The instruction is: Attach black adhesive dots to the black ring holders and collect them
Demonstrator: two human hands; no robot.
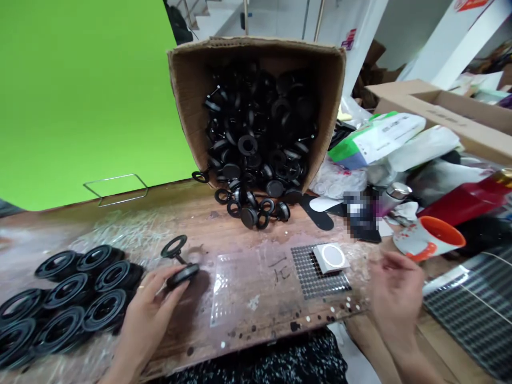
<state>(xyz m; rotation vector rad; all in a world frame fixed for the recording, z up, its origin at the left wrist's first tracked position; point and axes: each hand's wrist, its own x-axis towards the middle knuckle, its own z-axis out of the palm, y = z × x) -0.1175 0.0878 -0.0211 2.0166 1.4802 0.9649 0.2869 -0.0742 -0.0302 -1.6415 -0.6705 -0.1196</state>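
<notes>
Pinched between the thumb and fingers of my left hand (154, 304) is a black round part (184, 274), with a black ring (174, 246) joined to it by a short arm. My right hand (396, 290) hangs blurred near the table's right edge, its fingers curled, and what it may hold cannot be made out. To its left, a white square block with a white circle on top (333, 257) rests on a sheet of small dark dots (316, 280). A clear sheet (234, 290) lies mid-table.
A tilted cardboard box (182, 106) spills black ringed parts onto the table. Stacked black rings (66, 290) stand at left. An orange-rimmed mug (412, 240), bags and a dark sheet (476, 309) are at right. Behind is a green panel (88, 96).
</notes>
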